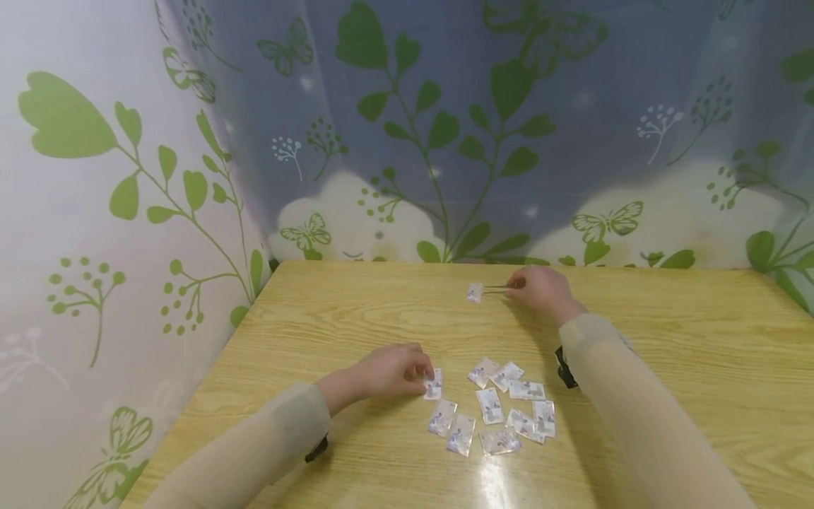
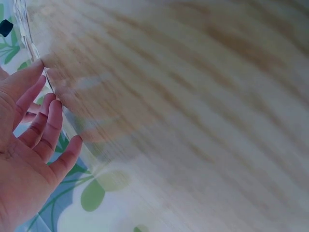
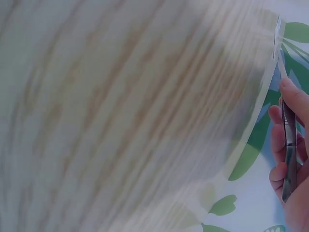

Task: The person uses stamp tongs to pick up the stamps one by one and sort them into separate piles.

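My right hand (image 1: 539,288) grips a pair of metal tweezers (image 3: 289,128) near the back of the table. In the head view the tweezer tips point left, right at the edge of a small printed card (image 1: 474,293). Nearer to me, my left hand (image 1: 391,370) rests its fingertips at the left side of another small card (image 1: 434,385). Its fingers are spread and lightly bent in the left wrist view, fingertips (image 2: 77,140) down at the tabletop. Several similar cards, shiny as if in clear sleeves, lie to the right of this hand, among them one upright card (image 1: 490,406).
The wooden table (image 1: 356,304) reaches back to a curtain (image 1: 407,141) printed with leaves and butterflies. Another patterned cloth (image 1: 127,233) hangs along the left edge. Some cards in the loose group overlap, such as the pair (image 1: 543,417) at its right.
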The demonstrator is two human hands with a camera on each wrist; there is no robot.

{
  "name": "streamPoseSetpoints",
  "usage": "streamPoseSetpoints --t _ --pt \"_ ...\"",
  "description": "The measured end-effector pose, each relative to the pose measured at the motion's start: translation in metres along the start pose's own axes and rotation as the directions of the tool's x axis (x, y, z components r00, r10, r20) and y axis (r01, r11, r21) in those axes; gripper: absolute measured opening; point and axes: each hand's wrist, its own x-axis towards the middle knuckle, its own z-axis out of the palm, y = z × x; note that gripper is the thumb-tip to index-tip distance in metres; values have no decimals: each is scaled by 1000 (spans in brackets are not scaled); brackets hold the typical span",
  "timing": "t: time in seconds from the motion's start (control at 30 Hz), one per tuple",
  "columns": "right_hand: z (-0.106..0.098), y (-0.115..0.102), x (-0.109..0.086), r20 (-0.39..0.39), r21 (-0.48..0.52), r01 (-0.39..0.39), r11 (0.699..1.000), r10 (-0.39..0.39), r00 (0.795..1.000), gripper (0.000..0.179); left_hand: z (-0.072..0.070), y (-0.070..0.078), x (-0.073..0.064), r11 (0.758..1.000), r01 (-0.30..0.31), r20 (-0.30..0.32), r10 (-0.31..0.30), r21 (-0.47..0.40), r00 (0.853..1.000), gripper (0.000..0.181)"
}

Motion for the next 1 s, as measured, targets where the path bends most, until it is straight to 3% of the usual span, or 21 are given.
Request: streamPoseSetpoints --t 0.3,0.57,0.83,1.0 --pt "-15 0 -14 -5 0 41 999 -41 999 27 1 0 1 1000 -4 1 4 2 1000 16" --pt "-32 -5 -35 -2 39 127 991 -127 992 27 1 0 1 1000 -2 -9 2 11 1000 16" --pt "-35 -21 -65 6 91 291 952 -293 956 25 2 2 1 1000 1 -1 -1 12 1000 16" --pt "-26 -34 -80 25 122 346 930 -352 936 21 2 3 -2 1000 -8 -11 9 20 1000 16"
